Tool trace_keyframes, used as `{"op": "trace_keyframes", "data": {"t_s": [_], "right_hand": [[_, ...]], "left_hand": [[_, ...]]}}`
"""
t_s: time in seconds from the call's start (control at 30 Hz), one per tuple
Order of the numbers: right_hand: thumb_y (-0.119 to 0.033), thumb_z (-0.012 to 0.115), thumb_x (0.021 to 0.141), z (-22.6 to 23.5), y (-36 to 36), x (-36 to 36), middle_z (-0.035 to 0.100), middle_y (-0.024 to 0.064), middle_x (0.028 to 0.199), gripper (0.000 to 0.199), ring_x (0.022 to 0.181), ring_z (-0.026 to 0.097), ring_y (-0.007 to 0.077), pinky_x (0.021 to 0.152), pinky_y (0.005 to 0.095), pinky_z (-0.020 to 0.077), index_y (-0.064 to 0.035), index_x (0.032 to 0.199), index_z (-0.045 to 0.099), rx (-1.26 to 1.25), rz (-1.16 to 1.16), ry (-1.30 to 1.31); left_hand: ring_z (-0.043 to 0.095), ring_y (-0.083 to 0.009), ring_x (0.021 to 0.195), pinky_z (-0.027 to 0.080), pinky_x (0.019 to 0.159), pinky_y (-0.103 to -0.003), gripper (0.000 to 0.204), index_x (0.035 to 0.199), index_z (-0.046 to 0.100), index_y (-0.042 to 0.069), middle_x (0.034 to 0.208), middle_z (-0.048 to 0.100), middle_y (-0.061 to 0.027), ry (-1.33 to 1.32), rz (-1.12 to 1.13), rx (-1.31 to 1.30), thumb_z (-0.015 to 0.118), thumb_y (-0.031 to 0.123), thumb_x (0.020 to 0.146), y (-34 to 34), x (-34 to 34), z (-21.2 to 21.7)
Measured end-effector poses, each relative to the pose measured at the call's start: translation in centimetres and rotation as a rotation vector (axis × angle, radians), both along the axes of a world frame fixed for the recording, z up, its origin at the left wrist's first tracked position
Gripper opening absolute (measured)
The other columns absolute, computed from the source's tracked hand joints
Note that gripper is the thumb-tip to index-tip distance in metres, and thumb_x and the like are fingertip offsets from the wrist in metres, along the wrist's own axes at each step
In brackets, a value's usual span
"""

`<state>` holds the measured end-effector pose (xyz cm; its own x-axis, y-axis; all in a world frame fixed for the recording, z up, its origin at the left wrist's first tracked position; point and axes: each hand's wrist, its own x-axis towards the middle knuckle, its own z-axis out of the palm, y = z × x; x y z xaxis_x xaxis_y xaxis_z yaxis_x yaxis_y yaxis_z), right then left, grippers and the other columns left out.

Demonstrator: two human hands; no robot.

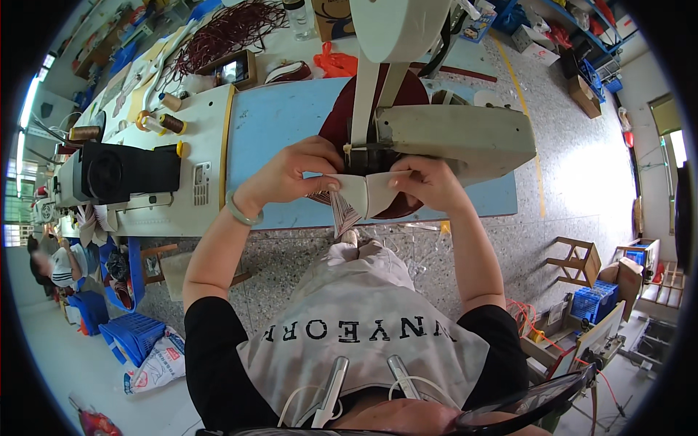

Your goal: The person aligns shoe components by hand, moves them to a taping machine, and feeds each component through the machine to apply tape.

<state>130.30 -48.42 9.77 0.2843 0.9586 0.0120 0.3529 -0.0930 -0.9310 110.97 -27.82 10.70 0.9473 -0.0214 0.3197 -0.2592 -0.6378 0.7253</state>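
A white two-panel piece [352, 195], which looks like leather or stiff cloth, is stretched between my hands, with a dark line where its halves meet. My left hand [294, 174] pinches its left side between thumb and fingers. On the right side, my right hand [432, 185] grips the other panel, fingers curled. Striped material [343, 212] hangs below my left fingers. Both hands are right in front of a pale machine [458, 134], whose dark working head [367, 156] stands just beyond the piece. Behind and under it shows a dark red rounded surface [338, 116].
A blue tabletop [273, 120] lies under the machine. To the left stands a sewing machine [131, 174] with thread spools [172, 124] behind it. Dark red strips [233, 33] and a red plastic bag [334, 62] are at the back. A wooden stool [574, 258] stands at right.
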Motion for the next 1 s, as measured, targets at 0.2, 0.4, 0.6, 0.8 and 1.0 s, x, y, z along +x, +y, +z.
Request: {"op": "trace_keyframes", "data": {"t_s": [0.2,0.4,0.6,0.8,1.0], "right_hand": [[-0.011,0.073,0.081,-1.2,0.7,0.7,0.064,0.0049,0.071,0.019,0.055,0.06,0.0097,0.049,0.0232,0.0463,-0.0018,0.096,0.064,-0.149,0.1,0.447],[-0.007,0.07,0.083,-2.6,2.6,2.1,0.06,0.006,0.06,0.01,0.051,0.06,0.0133,0.046,0.0233,0.0456,0.0007,0.082,0.064,0.046,0.137,0.696],[-0.005,0.07,0.081,-2.6,3.4,2.9,0.059,0.0055,0.058,0.009,0.048,0.058,0.013,0.045,0.0225,0.0443,-0.0005,0.078,0.063,0.06,0.121,0.642],[0.0,0.07,0.08,-2.7,3.3,2.5,0.059,0.0054,0.061,0.007,0.047,0.056,0.0134,0.045,0.0227,0.0441,-0.0002,0.079,0.063,0.219,0.073,0.683],[-0.001,0.067,0.083,-4.7,3.6,3.2,0.058,0.0061,0.063,0.005,0.049,0.056,0.0141,0.045,0.024,0.0451,0.0005,0.081,0.063,0.269,0.102,0.779]], "left_hand": [[0.051,-0.0167,0.086,0.043,0.08,-0.03,0.019,0.093,0.073,0.002,0.08,0.06,-0.0027,0.141,0.092,-0.352,0.074,0.016,0.08,1.0,-0.2,-0.7],[0.047,-0.0134,0.083,0.039,0.075,-0.028,0.014,0.091,0.072,0.0,0.08,0.057,-0.0014,0.128,0.154,-0.602,0.071,0.011,0.082,1.1,0.5,-1.9],[0.045,-0.0113,0.079,0.037,0.07,-0.025,0.012,0.089,0.072,-0.001,0.079,0.054,-0.001,0.091,0.105,-0.528,0.071,0.009,0.082,2.0,1.2,-2.5],[0.043,-0.0109,0.077,0.036,0.068,-0.026,0.01,0.083,0.07,-0.002,0.078,0.05,-0.0001,0.055,0.101,-0.635,0.072,0.008,0.081,2.6,1.6,-4.1],[0.043,-0.0106,0.076,0.035,0.067,-0.025,0.01,0.079,0.069,-0.003,0.077,0.049,-0.0001,0.049,0.075,-0.718,0.071,0.007,0.08,2.9,2.0,-4.2]]}}
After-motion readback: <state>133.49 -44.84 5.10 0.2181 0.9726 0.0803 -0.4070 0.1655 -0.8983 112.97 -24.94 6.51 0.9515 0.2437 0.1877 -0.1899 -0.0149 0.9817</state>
